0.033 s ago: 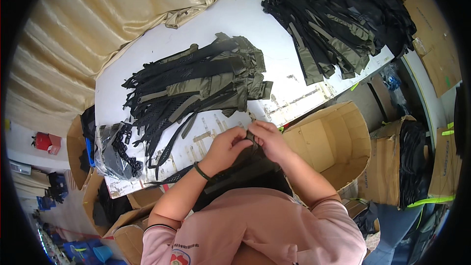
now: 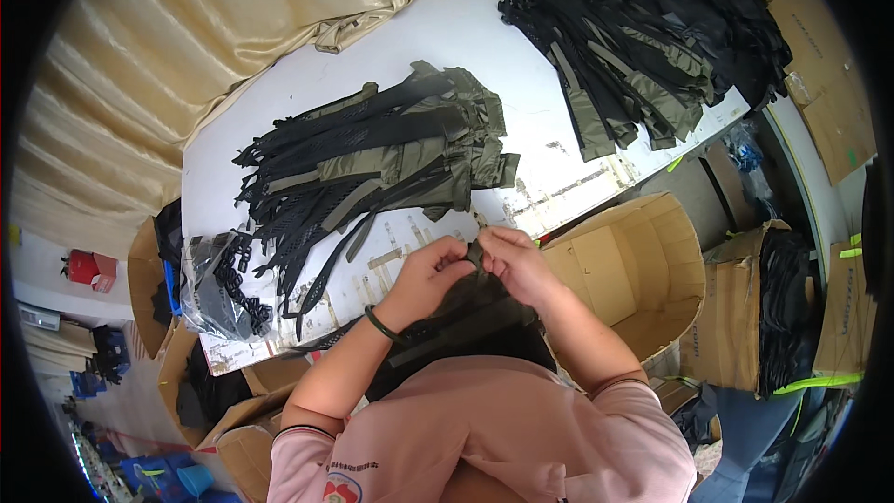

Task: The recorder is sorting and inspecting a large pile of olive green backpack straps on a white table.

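Note:
My left hand [image 2: 430, 281] and my right hand [image 2: 514, 266] are close together at the table's near edge. Between them, both pinch the upper end of an olive-green and black fabric strap piece [image 2: 477, 254]. Its dark lower part [image 2: 470, 333] hangs down over my lap, partly behind my forearms. The fingertips cover the exact spot being gripped. Just beyond my hands, a layered pile of similar olive and black mesh strap pieces [image 2: 391, 144] lies on the white table [image 2: 307, 84], its narrow ends fanned to the left.
A clear plastic bag [image 2: 209, 289] with black buckles [image 2: 244, 293] sits at the table's left corner. More black and olive straps [image 2: 633, 84] lie at the far right. An open cardboard box [image 2: 596, 270] stands right of my hands; another box [image 2: 722, 317] holds black pieces.
My hands stay almost in place, with a slight shift of the fingers. The olive fabric between them has turned a little and shows more of its surface below the left fingers.

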Action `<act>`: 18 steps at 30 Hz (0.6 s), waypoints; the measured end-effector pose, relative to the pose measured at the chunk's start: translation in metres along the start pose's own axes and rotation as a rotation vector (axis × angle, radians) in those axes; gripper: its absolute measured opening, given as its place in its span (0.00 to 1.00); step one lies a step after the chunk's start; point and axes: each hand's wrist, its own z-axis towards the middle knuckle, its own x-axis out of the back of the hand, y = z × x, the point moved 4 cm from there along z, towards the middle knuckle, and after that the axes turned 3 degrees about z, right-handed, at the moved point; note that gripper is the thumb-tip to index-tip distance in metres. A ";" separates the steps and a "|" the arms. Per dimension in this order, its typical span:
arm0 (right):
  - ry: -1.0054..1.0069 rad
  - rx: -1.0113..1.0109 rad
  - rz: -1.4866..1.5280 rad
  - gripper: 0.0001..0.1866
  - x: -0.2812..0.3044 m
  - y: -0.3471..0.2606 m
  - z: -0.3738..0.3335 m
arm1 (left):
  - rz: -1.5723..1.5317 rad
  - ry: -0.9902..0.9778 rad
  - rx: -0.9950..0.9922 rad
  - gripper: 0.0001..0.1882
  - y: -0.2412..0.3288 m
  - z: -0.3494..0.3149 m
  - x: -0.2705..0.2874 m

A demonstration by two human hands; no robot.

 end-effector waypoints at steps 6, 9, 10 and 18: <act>-0.292 -0.193 -0.102 0.07 -0.006 0.012 -0.015 | -0.452 0.072 0.025 0.08 -0.008 -0.002 0.015; -0.289 -0.164 0.155 0.07 -0.015 0.016 -0.017 | -0.431 0.067 -0.006 0.09 -0.008 -0.003 0.016; -0.287 -0.165 0.156 0.07 -0.017 0.014 -0.019 | -0.422 0.051 -0.015 0.09 -0.008 -0.003 0.015; 0.065 0.807 -1.139 0.05 -0.020 -0.010 -0.020 | -0.195 -0.047 0.091 0.11 -0.012 -0.011 0.010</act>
